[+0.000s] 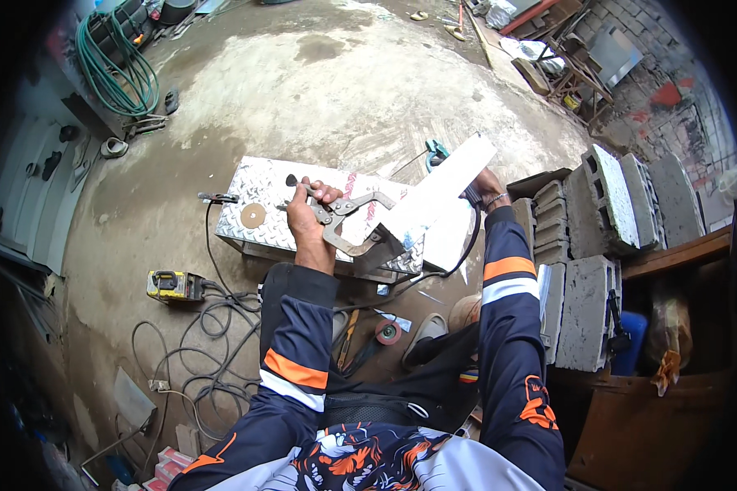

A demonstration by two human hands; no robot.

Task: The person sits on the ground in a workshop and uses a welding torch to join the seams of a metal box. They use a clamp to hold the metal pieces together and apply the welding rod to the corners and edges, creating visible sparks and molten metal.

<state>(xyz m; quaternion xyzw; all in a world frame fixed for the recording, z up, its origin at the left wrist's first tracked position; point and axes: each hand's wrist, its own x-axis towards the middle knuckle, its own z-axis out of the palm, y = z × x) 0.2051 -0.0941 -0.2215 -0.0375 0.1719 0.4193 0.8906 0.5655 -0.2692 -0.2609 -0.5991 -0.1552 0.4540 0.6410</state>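
My left hand (309,214) is closed around the handles of a locking clamp (348,222), knuckles up, thumb side toward 12 o'clock. The clamp's curved arms reach toward 3 o'clock and end at the lower end of a long flat metal strip (444,190). Whether they bite on the strip or only touch it, I cannot tell from this angle.

The strip lies tilted, its high end pointing to about 1 o'clock, its low end resting over the right edge of a metal box with a raised checker pattern (262,192). The box sits on the concrete floor (336,82) directly ahead of me.

My right hand (487,190) is at the strip's far side, at 3 o'clock from the clamp. It is mostly hidden behind the strip; it appears curled around a dark handle, but I cannot tell its grip for certain. A black cable (465,250) drops from that spot toward my lap.

On the box top, at 9 o'clock from my left hand, lies a round tan disc (253,216). On the floor at 8 o'clock from the box stands a small yellow tool (174,285), beside loose grey cables (213,344). Concrete blocks (598,213) are stacked at 3 o'clock. A green hose (119,69) hangs coiled at 10 o'clock, well apart.
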